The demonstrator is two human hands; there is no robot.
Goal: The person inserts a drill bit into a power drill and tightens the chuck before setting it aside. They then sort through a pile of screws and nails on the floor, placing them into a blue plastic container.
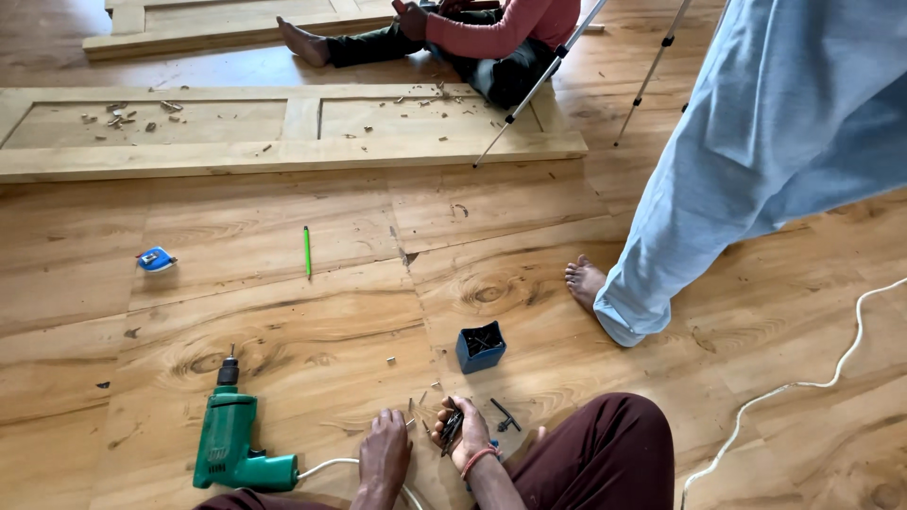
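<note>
1. Across the far side of the floor (283, 283) lies a long wooden door panel (283, 127) strewn with chips; a seated person (472, 38) works beyond it, and another person in pale blue trousers (746, 151) stands barefoot at the right, beside tripod legs (539, 85).
2. Near the floor's near-left edge a green electric drill (231, 439) lies on its side, bit pointing away, its white cord (803, 387) looping off to the right.
3. A small blue box of dark screws (481, 347) stands just beyond the hands; a green pencil (307, 250) and a blue tape measure (156, 259) lie well apart, farther off.
4. The right hand (463, 434) has its fingers curled shut around a bunch of dark screws (452, 427); sorting fasteners looks like the step in hand.
5. The left hand (385, 455) rests on the floor, fingers loosely spread and holding nothing, near scattered loose screws (416, 408); picking one up would call for a fine pinch.
</note>
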